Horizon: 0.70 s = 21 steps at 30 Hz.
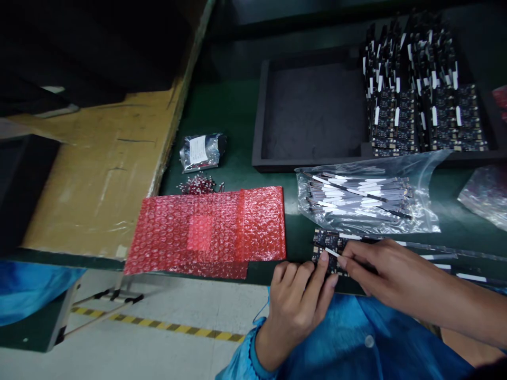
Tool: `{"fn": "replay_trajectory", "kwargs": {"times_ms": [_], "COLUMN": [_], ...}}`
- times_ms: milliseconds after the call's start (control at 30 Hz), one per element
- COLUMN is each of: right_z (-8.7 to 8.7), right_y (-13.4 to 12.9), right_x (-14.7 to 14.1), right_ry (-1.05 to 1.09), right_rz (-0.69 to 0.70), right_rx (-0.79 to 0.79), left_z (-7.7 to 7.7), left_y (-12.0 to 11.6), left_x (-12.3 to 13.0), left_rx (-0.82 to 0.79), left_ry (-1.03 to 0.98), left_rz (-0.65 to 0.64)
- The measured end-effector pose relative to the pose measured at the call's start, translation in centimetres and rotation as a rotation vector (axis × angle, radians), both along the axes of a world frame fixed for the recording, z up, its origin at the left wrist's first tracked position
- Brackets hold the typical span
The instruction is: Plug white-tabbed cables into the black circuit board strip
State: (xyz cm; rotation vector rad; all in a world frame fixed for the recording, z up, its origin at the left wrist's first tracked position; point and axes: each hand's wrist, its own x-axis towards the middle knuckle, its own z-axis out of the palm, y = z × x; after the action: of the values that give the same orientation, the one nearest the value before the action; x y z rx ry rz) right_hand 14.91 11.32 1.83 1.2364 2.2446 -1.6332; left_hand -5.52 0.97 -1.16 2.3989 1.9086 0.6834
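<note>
A small black circuit board (pixel 327 246) lies at the near edge of the green bench. My left hand (pixel 298 295) grips its near side, with the index fingertip pressed on top. My right hand (pixel 390 277) pinches a thin flat cable strip (pixel 333 253) with a white end against the board. Just behind the board sits a clear plastic bag (pixel 420 211) holding several more such strips with white ends.
A red bubble-wrap sheet (pixel 209 229) lies to the left. Behind it are a small silver pouch (pixel 201 151) and a pile of tiny parts (pixel 198 184). A black foam tray (pixel 312 111) at the back holds several circuit boards (pixel 423 100). A cardboard panel (pixel 99 174) stands at left.
</note>
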Motion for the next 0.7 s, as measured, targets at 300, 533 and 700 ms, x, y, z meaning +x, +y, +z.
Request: {"fn": "replay_trajectory", "kwargs": {"times_ms": [300, 533, 700], "right_z": [0.0, 1.9, 2.5], "right_y": [-0.3, 1.0, 2.6], "right_x": [1.4, 5.3, 9.2], "right_ry": [0.018, 0.086, 0.096], "right_rz": [-0.039, -0.15, -0.288], "right_rx": [0.135, 0.37, 0.577], "left_z": [0.1, -0.2, -0.5], "left_y": [0.1, 0.0, 0.0], "left_x": [0.3, 0.5, 0.6], "left_rx": [-0.03, -0.001, 0.04], "left_ry": [-0.053, -0.104, -0.22], "left_rz": [0.044, 0.126, 0.154]}}
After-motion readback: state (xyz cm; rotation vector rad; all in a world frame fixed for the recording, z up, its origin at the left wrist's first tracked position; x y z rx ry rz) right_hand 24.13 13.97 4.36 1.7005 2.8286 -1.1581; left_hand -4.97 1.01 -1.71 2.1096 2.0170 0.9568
